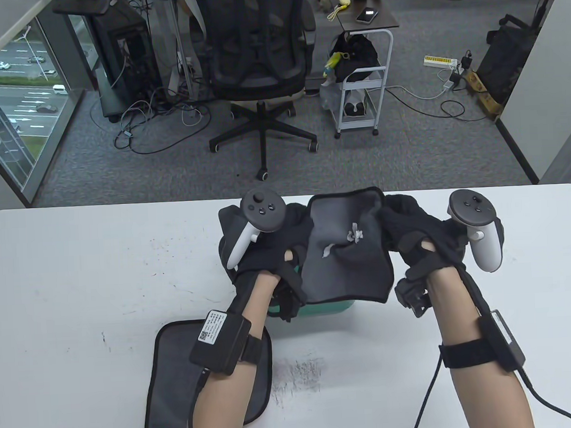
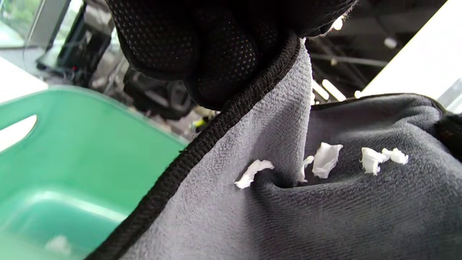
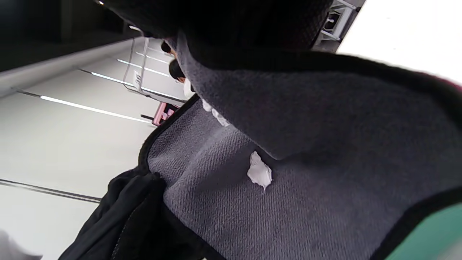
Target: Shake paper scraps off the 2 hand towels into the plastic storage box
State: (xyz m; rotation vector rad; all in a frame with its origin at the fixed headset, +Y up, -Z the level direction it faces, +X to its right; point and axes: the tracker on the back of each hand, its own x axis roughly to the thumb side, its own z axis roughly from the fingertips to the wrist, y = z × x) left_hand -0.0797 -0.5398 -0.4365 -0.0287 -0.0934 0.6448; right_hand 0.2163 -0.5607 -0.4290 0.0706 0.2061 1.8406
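Observation:
I hold a grey hand towel (image 1: 348,263) with black trim, stretched between both hands above the green plastic storage box (image 1: 319,310), which is mostly hidden under it. My left hand (image 1: 263,239) grips the towel's left edge, my right hand (image 1: 420,231) its right edge. Several white paper scraps (image 1: 356,234) cling to the sagging middle of the towel. Scraps (image 2: 325,159) show up close in the left wrist view, beside the green box (image 2: 72,155). One scrap (image 3: 259,172) shows on the towel (image 3: 325,144) in the right wrist view. A second grey towel (image 1: 179,372) lies flat under my left forearm.
The white table (image 1: 78,282) bears dark scuff marks near its front middle. Beyond its far edge stand an office chair (image 1: 258,57) and a small cart (image 1: 362,76) on grey carpet, with cables on the floor.

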